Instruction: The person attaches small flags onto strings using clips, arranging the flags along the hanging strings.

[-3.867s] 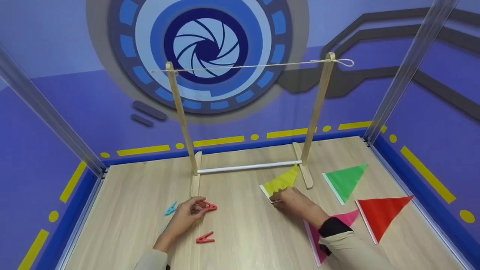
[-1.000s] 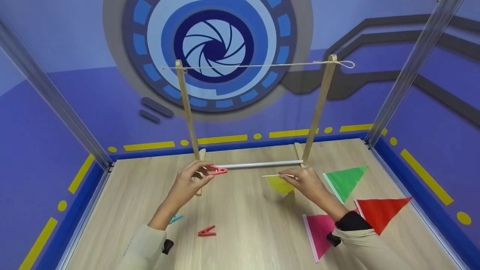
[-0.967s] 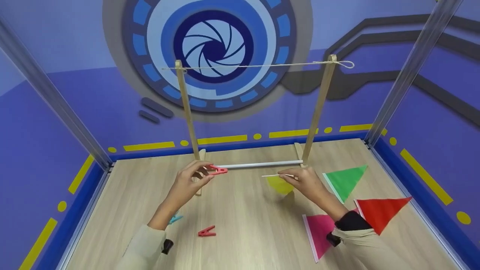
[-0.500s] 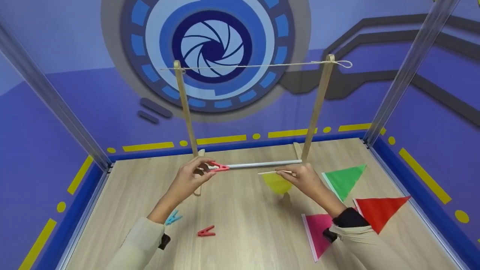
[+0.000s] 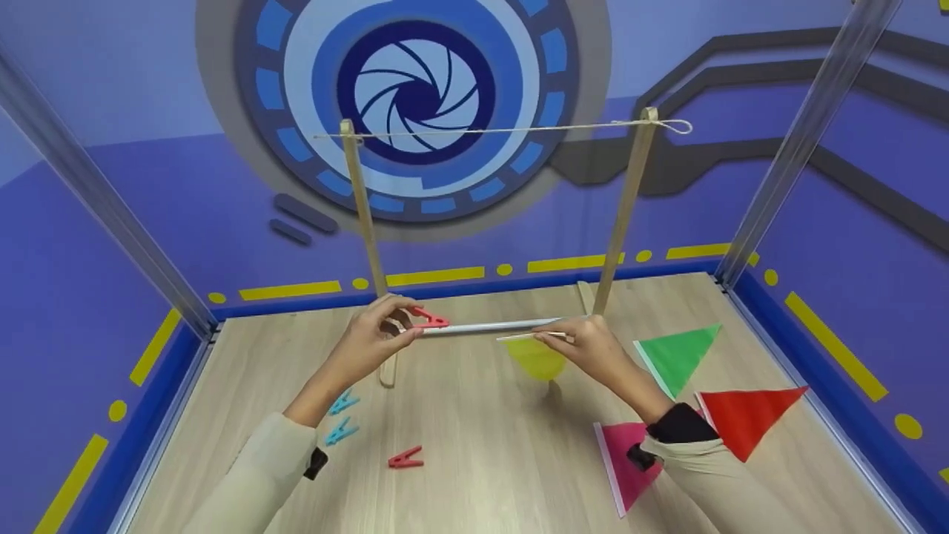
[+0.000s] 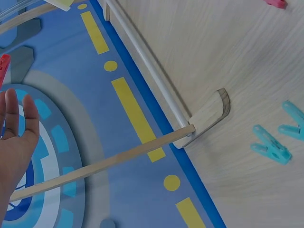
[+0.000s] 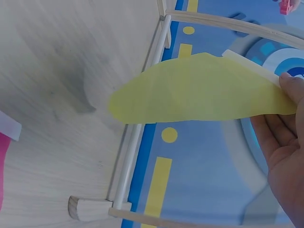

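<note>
Light is bright and even across all three views, falling from above. Shadows are soft: a faint grey one lies on the table [image 5: 474, 445] under the yellow flag [image 5: 535, 357], seen larger and smeared in the right wrist view. There the near table is blurred, while the flag [image 7: 199, 90] is fairly sharp. The head view bends straight lines towards its edges. No harsh glare shows on the wood.
</note>
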{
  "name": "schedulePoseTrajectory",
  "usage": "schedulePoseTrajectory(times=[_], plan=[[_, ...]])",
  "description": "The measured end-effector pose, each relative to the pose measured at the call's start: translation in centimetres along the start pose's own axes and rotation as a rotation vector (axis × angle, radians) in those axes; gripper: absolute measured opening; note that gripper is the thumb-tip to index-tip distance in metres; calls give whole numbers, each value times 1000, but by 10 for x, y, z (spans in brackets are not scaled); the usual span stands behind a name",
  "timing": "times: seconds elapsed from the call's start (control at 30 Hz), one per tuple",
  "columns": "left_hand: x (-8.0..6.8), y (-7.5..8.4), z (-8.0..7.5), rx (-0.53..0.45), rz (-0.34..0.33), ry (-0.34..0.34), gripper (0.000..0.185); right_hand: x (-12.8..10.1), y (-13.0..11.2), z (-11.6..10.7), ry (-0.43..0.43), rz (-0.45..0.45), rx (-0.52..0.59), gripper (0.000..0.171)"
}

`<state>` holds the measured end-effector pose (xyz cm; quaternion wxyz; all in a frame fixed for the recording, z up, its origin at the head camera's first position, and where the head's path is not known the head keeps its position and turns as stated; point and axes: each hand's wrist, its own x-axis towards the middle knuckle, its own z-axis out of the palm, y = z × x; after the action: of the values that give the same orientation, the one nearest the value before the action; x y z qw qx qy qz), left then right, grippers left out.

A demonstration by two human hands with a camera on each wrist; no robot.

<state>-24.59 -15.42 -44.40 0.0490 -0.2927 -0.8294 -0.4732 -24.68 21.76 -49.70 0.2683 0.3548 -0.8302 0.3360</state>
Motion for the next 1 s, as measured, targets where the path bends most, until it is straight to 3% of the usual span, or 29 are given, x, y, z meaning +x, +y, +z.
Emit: schedulePoseTrajectory(times=[0.2,0.47,0.7,1.0], plan=[[5,5,-5,62,29,-44,31,6,-3,0,3,16,3,12],[25,21,-16,144,77,-89,29,14,-7,-6,21,-4,-20,12],[48,44,-30,202,219,-78,28,19,-5,-13,38,-46,-14,10],[65,72,-39,257,206,-81,27,28,-7,-26,47,-23,-9,12]])
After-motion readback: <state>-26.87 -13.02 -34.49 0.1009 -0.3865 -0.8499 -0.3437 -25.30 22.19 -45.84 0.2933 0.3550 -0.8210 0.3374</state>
